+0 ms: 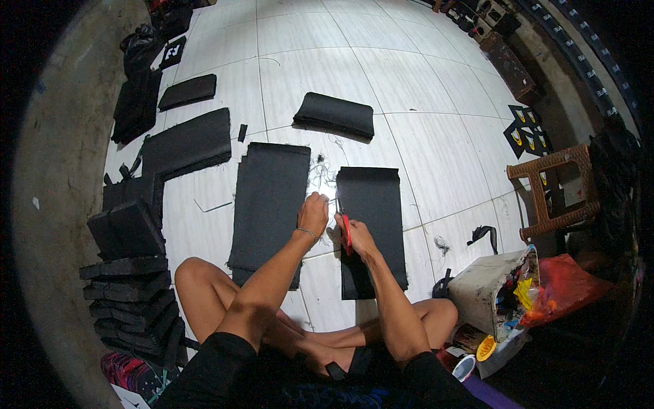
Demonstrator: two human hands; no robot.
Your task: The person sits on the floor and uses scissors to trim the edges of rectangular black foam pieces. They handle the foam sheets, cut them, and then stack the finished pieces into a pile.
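Trimming looks midway from where I stand: tied black bundles (128, 230) at left seem finished, frayed cloth stacks (272, 194) on the tiled floor (426, 146) less so; the right hand (361, 240) wraps red-handled scissors (347, 235); the left hand's (314, 217) fingers bunch closed, any thread between them indiscernible.

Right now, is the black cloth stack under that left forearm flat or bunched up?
Flat: the black cloth stack lies on the tiled floor, broad top smooth, long edges nearly straight.
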